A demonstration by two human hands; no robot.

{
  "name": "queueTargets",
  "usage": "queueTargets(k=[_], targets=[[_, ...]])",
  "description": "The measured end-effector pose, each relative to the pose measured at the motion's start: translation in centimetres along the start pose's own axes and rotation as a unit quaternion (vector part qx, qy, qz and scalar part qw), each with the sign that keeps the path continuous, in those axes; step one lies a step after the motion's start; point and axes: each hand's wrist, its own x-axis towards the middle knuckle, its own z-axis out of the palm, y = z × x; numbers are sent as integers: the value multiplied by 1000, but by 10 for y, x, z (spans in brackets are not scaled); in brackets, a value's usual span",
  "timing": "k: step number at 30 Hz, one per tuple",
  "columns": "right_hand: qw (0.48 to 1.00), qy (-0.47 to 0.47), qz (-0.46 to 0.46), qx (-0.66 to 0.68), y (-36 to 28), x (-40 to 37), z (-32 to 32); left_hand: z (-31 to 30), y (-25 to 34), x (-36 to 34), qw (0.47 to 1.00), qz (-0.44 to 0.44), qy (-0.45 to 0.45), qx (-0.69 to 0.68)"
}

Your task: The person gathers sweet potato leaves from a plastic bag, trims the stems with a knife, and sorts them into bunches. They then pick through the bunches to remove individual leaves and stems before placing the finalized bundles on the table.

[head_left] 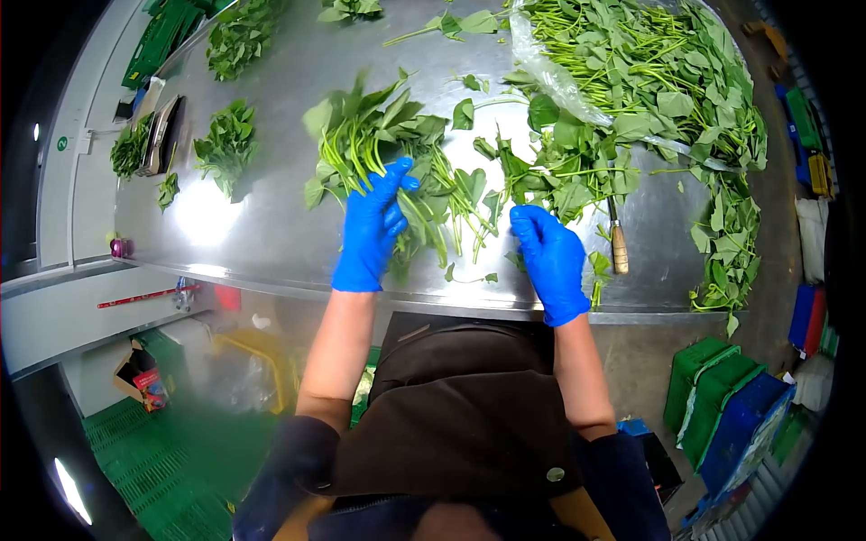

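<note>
My left hand [372, 230], in a blue glove, is closed around a bunch of leafy greens [356, 149] with long pale stems, lifted just over the steel table. My right hand [550, 261], gloved too, is near the table's front edge with fingers curled together; whatever they pinch, if anything, is hidden. Beyond it lie loose leafy stems [573, 171]. More cut stems [465, 207] are scattered between both hands. A knife with a wooden handle [619, 248] rests right of my right hand, its blade partly under leaves.
A large heap of greens [649, 72] on clear plastic [550, 72] covers the table's [298, 234] far right. Separate bunches [227, 144] stand at the left, near a dark upright holder [161, 135]. Green and blue crates [722, 406] are stacked on the floor at right.
</note>
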Motion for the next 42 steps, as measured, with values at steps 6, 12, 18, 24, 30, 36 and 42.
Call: queueTargets(k=[6, 12, 18, 24, 30, 36, 42], targets=[[937, -155, 16, 312, -11, 16, 32, 21, -23, -6, 993, 53, -95, 51], [965, 77, -104, 230, 9, 10, 48, 34, -15, -10, 992, -36, -70, 99], [877, 171, -16, 449, 19, 14, 43, 41, -38, -3, 994, -6, -38, 102], [875, 237, -80, 415, 40, 25, 12, 40, -29, 5, 994, 99, 11, 44], [735, 15, -28, 678, 58, 48, -48, 39, -12, 7, 991, 122, -3, 53], [921, -98, -59, 372, 10, 23, 6, 38, -30, 4, 996, 74, -31, 25], [962, -20, -3, 272, 35, 29, -5, -2, -6, 10, 989, 71, 107, -67]])
